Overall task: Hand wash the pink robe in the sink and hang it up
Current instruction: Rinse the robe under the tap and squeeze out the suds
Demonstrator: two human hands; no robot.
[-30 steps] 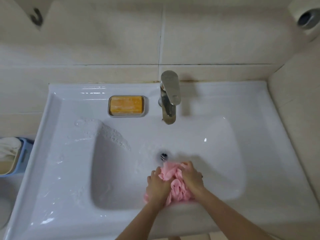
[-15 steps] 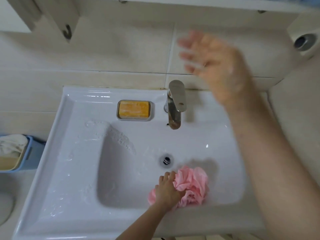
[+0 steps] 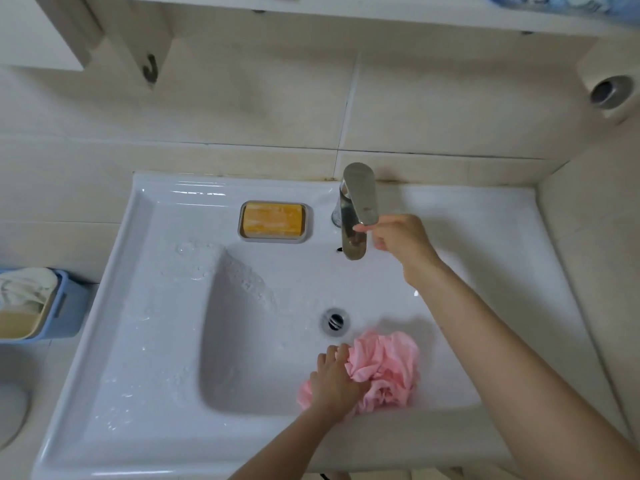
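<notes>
Pink robe lies bunched in the sink, against the near wall of the bowl and just this side of the drain. I see the left hand clenched round the robe's left edge, fingers dug into the cloth, and it hides that part. The right hand is up at the tap, 1 fingertip touching under the end of the lever and the others curled; I cannot tell if it truly grips. Its forearm crosses the sink's right side. Left of the tap, 1 orange soap sits in a grey dish. Foam clings to the bowl's left slope. A blue basket with cloth in it stands beside the sink's left rim. A hook hangs on the wall above.
</notes>
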